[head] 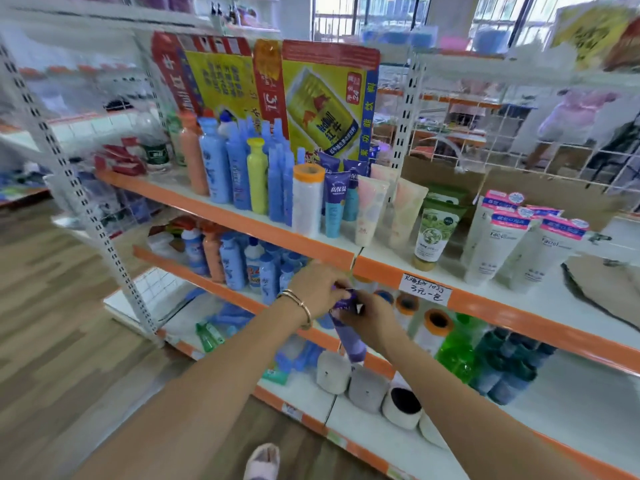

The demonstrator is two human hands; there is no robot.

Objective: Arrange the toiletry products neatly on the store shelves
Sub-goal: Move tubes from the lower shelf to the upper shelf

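Blue bottles (214,168) pack the left stretch of the upper shelf (391,256), and a cardboard drinks box (322,98) walls the back. Bare shelf shows between the green tube (431,233) and the white cleanser tubes (498,247), and again right of them, crossed by a black cable (575,292). The left hand (315,289) and right hand (367,317), gripping a purple tube (349,341), crowd the front edge.

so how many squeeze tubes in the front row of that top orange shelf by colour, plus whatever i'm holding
purple-and-blue tube: 1
pale pink tubes: 2
green tube: 1
white tubes with pink tops: 2
purple tube held by left hand and right hand: 1
total: 7
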